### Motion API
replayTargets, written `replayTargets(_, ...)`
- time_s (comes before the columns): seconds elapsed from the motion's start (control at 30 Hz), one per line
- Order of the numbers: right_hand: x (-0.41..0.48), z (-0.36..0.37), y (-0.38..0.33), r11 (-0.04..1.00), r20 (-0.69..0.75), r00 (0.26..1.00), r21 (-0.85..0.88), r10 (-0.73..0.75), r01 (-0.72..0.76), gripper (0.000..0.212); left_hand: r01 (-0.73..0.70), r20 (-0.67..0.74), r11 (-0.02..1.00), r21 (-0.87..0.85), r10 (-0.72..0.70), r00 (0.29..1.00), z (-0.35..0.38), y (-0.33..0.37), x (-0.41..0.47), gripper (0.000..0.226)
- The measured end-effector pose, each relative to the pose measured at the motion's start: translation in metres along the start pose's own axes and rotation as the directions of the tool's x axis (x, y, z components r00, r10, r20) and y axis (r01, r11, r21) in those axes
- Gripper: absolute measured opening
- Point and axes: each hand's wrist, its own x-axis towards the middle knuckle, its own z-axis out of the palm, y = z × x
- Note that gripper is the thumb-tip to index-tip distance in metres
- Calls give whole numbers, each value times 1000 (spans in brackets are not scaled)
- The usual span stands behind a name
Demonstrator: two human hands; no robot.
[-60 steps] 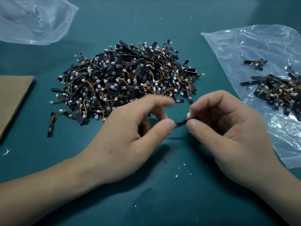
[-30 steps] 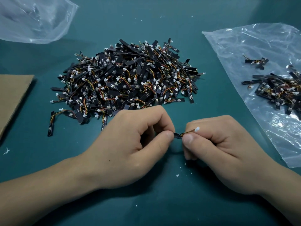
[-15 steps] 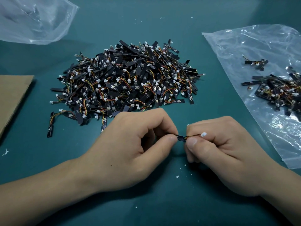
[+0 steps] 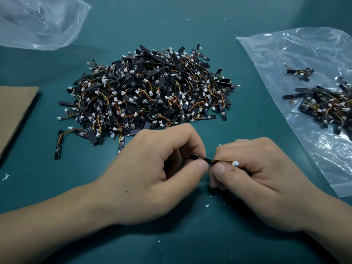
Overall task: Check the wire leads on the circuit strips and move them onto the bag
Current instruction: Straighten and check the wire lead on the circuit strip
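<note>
A green table (image 4: 171, 25) carries all the items. At its right edge lies a clear plastic bag (image 4: 282, 54), flat, with a small heap of checked strips (image 4: 327, 105) on it. A large pile of black circuit strips (image 4: 148, 96) with orange and yellow wires sits at the centre of the table, well apart from the bag. A second clear bag (image 4: 38, 21) lies at the far left, and a sheet of cardboard (image 4: 13, 111) at the left edge.

Both forearms reach in from the near edge. The left hand (image 4: 152, 172), knuckles up and fingers (image 4: 198, 168) curled, pinches one strip (image 4: 202, 159) between thumb and forefinger. The right hand (image 4: 262, 178), also curled, pinches that strip's wire lead (image 4: 222, 161) just beside it. The white plug (image 4: 235, 163) rests against the right forefinger.
</note>
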Motion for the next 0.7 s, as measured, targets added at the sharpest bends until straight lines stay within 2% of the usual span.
replayTargets(0.27,-1,-1,0,1000,46,999,-6,1,0,40,15,-16,1000,25,-15,1000,2,-2,-1,11)
replayTargets(0.5,0,-1,-2,1000,28,1000,-7,10,-10,27,13,42,1000,9,-13,999,-1,-1,-1,7)
replayTargets(0.7,0,1,-1,999,33,999,-35,-14,15,31,15,57,1000,26,-17,998,0,-2,-1,12)
